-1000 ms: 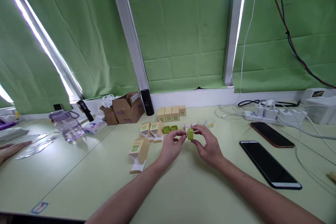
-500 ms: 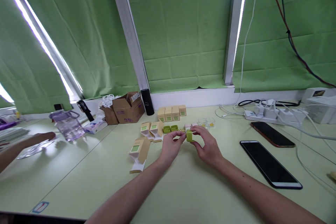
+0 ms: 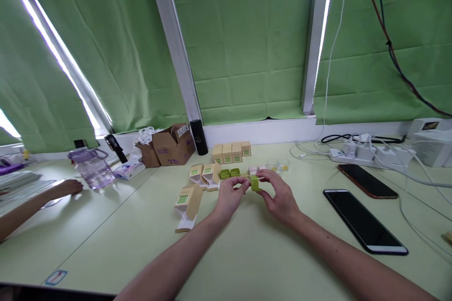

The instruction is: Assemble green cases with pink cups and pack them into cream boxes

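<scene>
My right hand (image 3: 281, 198) holds a small light-green box (image 3: 254, 183) upright between thumb and fingers. My left hand (image 3: 230, 197) is closed in a pinch at the box's left side; what its fingertips hold is too small to make out. Just beyond the left hand lie two darker green open containers (image 3: 230, 173). Behind the right hand are small clear cups (image 3: 278, 165) with yellow spots inside, and a pinkish item (image 3: 253, 169) partly hidden. Left of my hands, opened cardboard cartons (image 3: 205, 174) with green labels lie about, and another opened carton (image 3: 188, 204) is nearer me.
Several closed cartons (image 3: 231, 153) stand in a row at the back, near a black cylinder (image 3: 198, 137) and a brown box (image 3: 173, 145). Two phones (image 3: 365, 221) and a power strip (image 3: 367, 152) with cables lie right. A co-worker's hand (image 3: 67, 188) rests left by a purple jug (image 3: 92, 169).
The co-worker's hand on the left has moved right and slightly down. My hands stay almost in place, and the light-green box looks slightly turned.
</scene>
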A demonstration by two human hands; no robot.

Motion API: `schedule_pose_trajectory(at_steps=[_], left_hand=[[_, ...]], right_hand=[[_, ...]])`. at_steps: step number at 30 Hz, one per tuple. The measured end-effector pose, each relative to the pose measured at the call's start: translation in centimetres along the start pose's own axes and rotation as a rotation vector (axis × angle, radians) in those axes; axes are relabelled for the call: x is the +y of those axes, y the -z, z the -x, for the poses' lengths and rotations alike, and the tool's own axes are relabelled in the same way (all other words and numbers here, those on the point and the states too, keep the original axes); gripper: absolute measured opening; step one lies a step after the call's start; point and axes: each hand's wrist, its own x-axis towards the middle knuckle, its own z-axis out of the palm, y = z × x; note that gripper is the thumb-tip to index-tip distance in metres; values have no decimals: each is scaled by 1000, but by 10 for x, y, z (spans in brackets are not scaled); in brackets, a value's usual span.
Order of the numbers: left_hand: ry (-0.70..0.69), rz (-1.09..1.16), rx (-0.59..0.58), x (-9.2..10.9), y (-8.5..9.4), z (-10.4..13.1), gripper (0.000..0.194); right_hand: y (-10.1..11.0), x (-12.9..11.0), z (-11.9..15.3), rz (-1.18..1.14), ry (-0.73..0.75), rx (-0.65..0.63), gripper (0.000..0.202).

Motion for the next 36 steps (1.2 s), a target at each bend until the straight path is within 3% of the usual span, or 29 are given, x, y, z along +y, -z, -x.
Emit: schedule_pose_trajectory(at_steps=[36], left_hand=[[48, 129, -32, 1, 3, 0, 33]], right_hand=[[1, 0, -1, -9, -17, -5, 41]])
